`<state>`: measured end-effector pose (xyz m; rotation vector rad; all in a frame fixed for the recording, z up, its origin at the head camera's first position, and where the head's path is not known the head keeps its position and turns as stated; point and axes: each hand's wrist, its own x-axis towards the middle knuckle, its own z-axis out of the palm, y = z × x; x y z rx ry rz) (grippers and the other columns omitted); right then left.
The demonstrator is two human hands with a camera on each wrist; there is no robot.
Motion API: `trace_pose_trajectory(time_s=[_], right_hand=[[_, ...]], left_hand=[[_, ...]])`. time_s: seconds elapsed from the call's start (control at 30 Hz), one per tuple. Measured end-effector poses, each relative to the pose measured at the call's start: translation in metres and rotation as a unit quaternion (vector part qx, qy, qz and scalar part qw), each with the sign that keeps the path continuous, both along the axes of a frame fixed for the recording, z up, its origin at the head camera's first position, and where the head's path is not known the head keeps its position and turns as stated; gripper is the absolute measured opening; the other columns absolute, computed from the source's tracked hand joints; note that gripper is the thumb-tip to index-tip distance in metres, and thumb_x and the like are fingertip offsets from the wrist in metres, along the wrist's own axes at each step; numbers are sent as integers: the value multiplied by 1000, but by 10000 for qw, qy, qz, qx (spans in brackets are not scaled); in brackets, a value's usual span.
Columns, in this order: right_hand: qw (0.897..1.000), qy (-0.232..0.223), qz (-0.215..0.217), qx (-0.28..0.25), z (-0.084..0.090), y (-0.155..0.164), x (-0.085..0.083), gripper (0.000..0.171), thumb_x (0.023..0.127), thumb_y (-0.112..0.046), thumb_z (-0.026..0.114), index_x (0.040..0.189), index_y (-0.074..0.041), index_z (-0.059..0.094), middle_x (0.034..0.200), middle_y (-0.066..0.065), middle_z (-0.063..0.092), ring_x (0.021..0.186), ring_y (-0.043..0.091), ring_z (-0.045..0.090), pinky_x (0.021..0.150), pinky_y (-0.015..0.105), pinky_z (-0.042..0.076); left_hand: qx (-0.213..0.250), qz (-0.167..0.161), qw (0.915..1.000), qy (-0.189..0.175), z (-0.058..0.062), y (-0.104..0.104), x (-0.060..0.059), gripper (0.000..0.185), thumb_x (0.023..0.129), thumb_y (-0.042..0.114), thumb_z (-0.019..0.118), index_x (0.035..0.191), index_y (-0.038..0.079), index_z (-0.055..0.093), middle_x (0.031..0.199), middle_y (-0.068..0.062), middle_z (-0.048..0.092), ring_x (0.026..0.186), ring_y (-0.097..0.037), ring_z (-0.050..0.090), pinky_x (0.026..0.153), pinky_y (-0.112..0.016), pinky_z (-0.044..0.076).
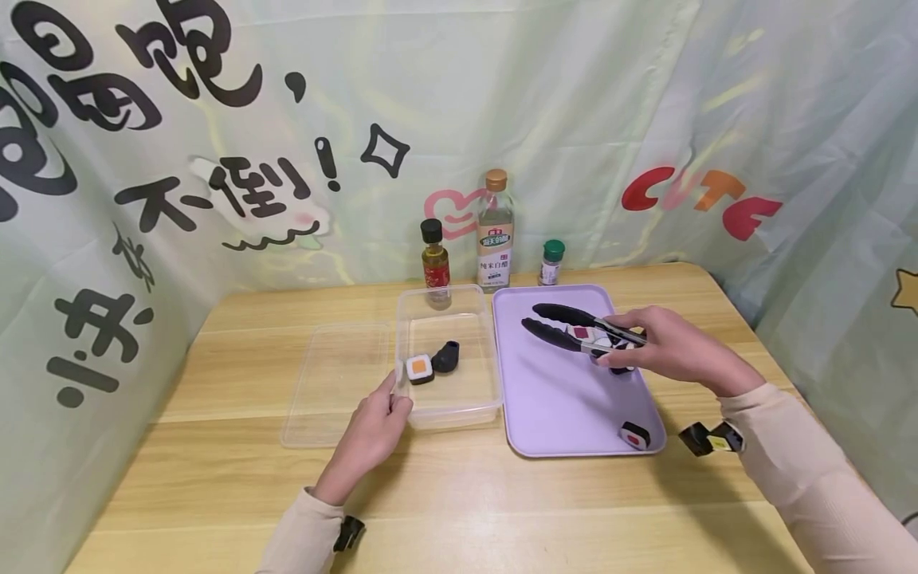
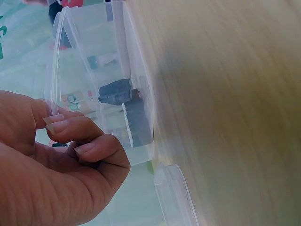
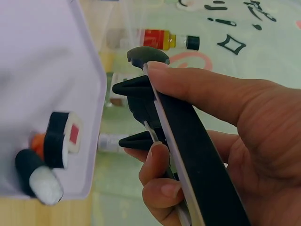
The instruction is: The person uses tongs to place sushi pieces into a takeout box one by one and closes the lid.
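On the bench [image 1: 215, 478], with the clear plastic box [image 1: 448, 399] taken as the landmark. Nearest, at the box's front left corner, the left hand [image 1: 373, 434] pinches the rim between thumb and curled fingers, holding the box in place. Right of the box and touching its side lies the lilac tray [image 1: 559, 406]; at its near right corner sits one sushi piece with a red centre [image 1: 634, 435]. Inside the box, toward its left wall, rest a roll with an orange centre [image 1: 420, 368] and, just beside it, a dark piece [image 1: 446, 357]: two pieces appear to have been transferred. Left of the box lies its clear lid [image 1: 337, 383], off. Farther out over the tray, the right hand [image 1: 663, 347] grips the handles of the black tongs [image 1: 574, 327], whose tips stand apart and point toward the box, carrying nothing. Under the tongs and hand a small cluster of pieces [image 3: 49, 150] remains on the tray, so the moving seems partly done, with several pieces left. Beyond the box, near the curtain, stand an oil bottle [image 1: 434, 263], a vinegar bottle [image 1: 495, 231] and a small spice jar [image 1: 551, 261].
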<state>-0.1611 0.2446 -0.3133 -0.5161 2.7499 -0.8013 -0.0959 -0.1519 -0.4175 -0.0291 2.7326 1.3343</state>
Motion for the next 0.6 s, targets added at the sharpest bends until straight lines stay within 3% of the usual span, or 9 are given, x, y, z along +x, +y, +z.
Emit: trace_pose_trajectory(time_s=[0.07, 0.27, 0.5, 0.6], right_hand=[[10000, 28, -53, 9, -3, 5, -1, 76, 83, -35, 83, 136, 13, 57, 134, 32, 57, 94, 27, 53, 77, 39, 46], [9998, 52, -186, 73, -11, 18, -6, 76, 82, -33, 84, 135, 14, 56, 119, 26, 67, 88, 23, 57, 72, 34, 47], [9990, -13, -359, 274, -17, 29, -9, 80, 80, -33, 86, 135, 16, 54, 130, 34, 58, 110, 36, 57, 87, 50, 47], [9985, -116, -416, 330, -19, 33, -11, 82, 80, -33, 86, 136, 17, 52, 132, 36, 56, 112, 38, 56, 87, 51, 47]], left_hand=[[-6, 9, 10000, -14, 0, 0, 0, 64, 97, 15, 44, 156, -6, 30, 60, 4, 38, 49, -11, 30, 44, -23, 25], [-24, 17, 10000, -8, 0, -1, 0, 64, 97, 15, 43, 155, -8, 29, 60, 4, 36, 49, -11, 29, 44, -22, 24], [32, -18, 10000, 18, 0, -1, 0, 64, 98, 15, 44, 156, -6, 29, 61, 4, 38, 49, -11, 31, 44, -22, 25], [34, -15, 10000, 9, 0, 0, 0, 63, 98, 14, 44, 156, -6, 29, 61, 4, 38, 49, -11, 31, 44, -23, 25]])
